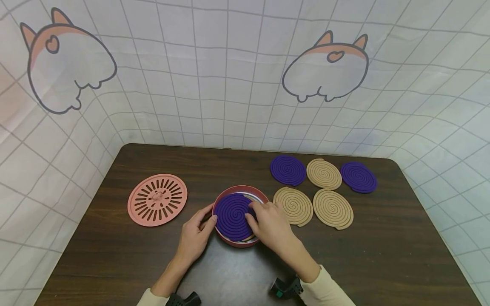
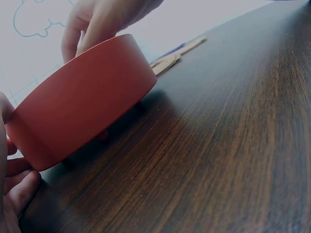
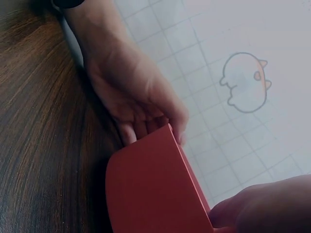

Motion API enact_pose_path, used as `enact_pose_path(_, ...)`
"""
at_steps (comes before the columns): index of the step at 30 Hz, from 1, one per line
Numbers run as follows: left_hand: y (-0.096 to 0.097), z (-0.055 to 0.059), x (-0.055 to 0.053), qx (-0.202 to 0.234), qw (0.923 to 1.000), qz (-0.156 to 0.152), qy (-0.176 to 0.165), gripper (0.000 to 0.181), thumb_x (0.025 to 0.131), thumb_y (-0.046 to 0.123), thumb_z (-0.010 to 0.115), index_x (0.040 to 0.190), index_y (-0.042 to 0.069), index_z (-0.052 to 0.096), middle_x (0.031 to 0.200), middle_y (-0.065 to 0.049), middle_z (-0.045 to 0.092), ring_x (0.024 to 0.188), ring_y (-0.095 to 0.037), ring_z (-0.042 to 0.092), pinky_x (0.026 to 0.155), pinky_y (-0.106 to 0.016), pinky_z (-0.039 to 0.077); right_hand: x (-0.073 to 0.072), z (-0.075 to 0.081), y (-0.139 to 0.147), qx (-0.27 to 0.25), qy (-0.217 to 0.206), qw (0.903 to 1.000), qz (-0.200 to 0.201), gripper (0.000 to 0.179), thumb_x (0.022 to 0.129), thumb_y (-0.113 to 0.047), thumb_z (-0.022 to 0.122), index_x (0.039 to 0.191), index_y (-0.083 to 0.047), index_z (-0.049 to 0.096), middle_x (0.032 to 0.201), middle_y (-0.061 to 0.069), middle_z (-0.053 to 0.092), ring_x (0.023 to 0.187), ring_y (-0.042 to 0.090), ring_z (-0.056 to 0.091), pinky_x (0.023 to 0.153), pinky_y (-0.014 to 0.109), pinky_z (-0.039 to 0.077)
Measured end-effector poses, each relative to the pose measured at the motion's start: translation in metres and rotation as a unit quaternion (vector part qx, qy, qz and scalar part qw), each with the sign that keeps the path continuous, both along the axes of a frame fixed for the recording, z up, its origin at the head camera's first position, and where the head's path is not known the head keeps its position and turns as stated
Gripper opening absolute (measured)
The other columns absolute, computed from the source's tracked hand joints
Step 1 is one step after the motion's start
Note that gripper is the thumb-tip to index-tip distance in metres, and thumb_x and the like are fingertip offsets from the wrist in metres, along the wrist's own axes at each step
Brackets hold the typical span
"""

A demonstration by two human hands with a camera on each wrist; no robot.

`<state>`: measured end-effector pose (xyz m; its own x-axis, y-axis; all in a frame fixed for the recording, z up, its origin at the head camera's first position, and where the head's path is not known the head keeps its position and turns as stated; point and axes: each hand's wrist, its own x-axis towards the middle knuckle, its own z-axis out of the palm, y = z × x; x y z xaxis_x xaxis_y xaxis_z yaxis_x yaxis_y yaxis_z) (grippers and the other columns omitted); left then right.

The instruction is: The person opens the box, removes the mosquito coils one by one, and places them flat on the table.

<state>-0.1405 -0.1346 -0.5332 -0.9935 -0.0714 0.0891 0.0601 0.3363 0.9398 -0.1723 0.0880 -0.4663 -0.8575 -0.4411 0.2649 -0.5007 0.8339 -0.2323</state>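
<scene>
A round red tin [image 1: 240, 245] stands on the table with a purple mosquito coil [image 1: 231, 217] in its mouth. Bits of a tan coil [image 1: 250, 197] and a pale patterned surface show at the edge beneath it. My left hand [image 1: 195, 235] grips the tin's left side, thumb by the rim; the left wrist view shows the tin's red wall [image 2: 87, 97] and short feet under it. From the right, my right hand [image 1: 274, 224] reaches over the rim and pinches the purple coil near its right edge. That edge is hidden under the fingers.
A pink slotted lid [image 1: 158, 196] lies on the left of the table. Right of the tin lie several more coils, among them a purple coil [image 1: 288, 170] and a tan coil [image 1: 333, 208]. White grid-patterned cloth [image 1: 245, 85] surrounds the table's back and sides.
</scene>
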Motion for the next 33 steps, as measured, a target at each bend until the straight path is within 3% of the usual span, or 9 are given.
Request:
enact_pose_path(10,0.0,0.0001,-0.0002,0.008,1.0,-0.003,-0.003,0.038,0.099,0.03,0.064,0.136,0.021,0.063,0.131,-0.002,0.068,0.116,-0.015,0.067,0.093,-0.014,0.051,-0.0002,-0.0017,-0.0012,-0.005,0.012,0.9999,0.003,0.024,0.09,-0.029,0.073,0.106,-0.011,0.073,0.098,0.005,0.078,0.084,0.023,0.071,0.071,0.036,0.043)
enact_pose_path(22,-0.0001,0.0003,0.0001,0.001,1.0,0.001,-0.009,0.038,0.099,0.031,0.064,0.136,0.023,0.063,0.133,-0.001,0.067,0.118,-0.014,0.067,0.094,-0.016,0.051,0.0012,-0.0042,-0.0039,0.018,-0.037,0.9991,0.006,0.034,0.09,-0.033,0.073,0.114,-0.01,0.071,0.119,0.014,0.071,0.101,0.031,0.062,0.08,0.043,0.042)
enact_pose_path(33,-0.0006,-0.0007,-0.0001,-0.002,1.0,0.0,-0.01,0.038,0.099,0.031,0.064,0.136,0.023,0.063,0.132,-0.001,0.067,0.117,-0.013,0.066,0.094,-0.016,0.051,0.0014,-0.0048,-0.0044,0.0,-0.038,0.9993,0.0,0.036,0.09,-0.036,0.073,0.115,-0.01,0.071,0.115,0.012,0.07,0.101,0.03,0.06,0.081,0.042,0.041)
